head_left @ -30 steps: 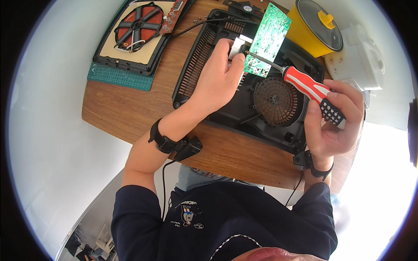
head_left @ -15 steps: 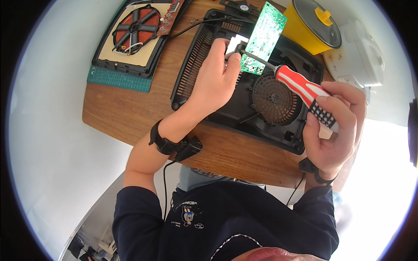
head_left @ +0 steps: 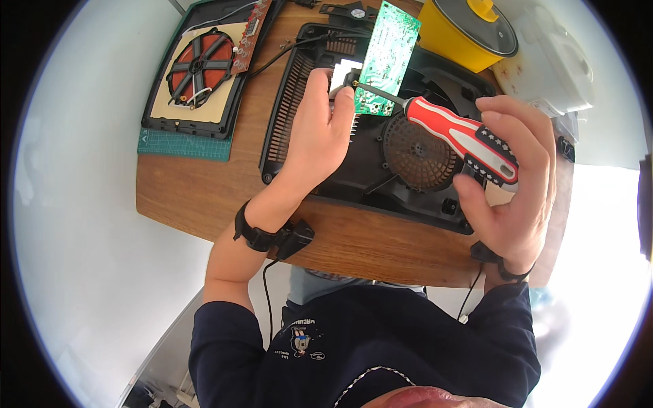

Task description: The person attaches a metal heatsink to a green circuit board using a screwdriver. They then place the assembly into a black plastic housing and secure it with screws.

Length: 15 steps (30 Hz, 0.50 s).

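My left hand [head_left: 320, 132] is closed on the green circuit board [head_left: 389, 58] at its white block and finned metal heat sink, holding the board tilted up over a black plastic housing [head_left: 367, 194]. My right hand [head_left: 517, 177] loosely holds a red, white and black screwdriver [head_left: 456, 132], its thumb and fingers spread around the handle. The screwdriver's shaft runs left across the board, and its tip meets a small brass-coloured screw head beside my left thumb. A round fan grille [head_left: 422, 153] shows in the housing below.
At the far left, a black panel with a red-and-black coil [head_left: 202, 68] lies on a green cutting mat [head_left: 183, 144]. A yellow lidded pot [head_left: 459, 34] and a white appliance [head_left: 547, 64] stand at the far right. A black cable [head_left: 275, 54] crosses the wooden table [head_left: 197, 183].
The right hand's fingers have spread wider around the screwdriver handle, which has turned about its length. The whole view has shifted slightly, while the left hand keeps its hold on the board.
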Motion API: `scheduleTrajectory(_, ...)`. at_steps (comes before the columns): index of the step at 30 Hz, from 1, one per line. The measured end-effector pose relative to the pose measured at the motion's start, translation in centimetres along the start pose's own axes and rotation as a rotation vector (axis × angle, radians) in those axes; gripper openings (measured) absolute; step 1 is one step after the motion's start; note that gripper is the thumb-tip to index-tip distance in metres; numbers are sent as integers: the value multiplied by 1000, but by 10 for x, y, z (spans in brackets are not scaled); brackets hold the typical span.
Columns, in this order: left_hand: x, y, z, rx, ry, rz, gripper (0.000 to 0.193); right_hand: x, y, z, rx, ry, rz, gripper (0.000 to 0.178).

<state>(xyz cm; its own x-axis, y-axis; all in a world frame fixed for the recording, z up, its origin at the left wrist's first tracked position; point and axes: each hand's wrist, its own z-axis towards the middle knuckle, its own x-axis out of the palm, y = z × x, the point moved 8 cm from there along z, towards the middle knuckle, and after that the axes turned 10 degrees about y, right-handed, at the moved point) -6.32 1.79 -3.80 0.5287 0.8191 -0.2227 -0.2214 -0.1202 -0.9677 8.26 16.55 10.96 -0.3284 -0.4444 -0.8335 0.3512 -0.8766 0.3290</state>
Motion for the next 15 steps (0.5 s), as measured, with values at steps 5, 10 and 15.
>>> scheduleTrajectory(5, 1, -5, -1, 65, -7, 60, 20, 2, 2, -7, 26, 7, 23, 54)
scheduleTrajectory(10, 1, -3, -1, 32, 5, 63, 22, 3, 0, -5, -6, -47, 3, 56)
scheduleTrajectory(15, 0, -1, 0, 31, -1, 84, 23, 2, 2, -2, 14, -37, -15, 53)
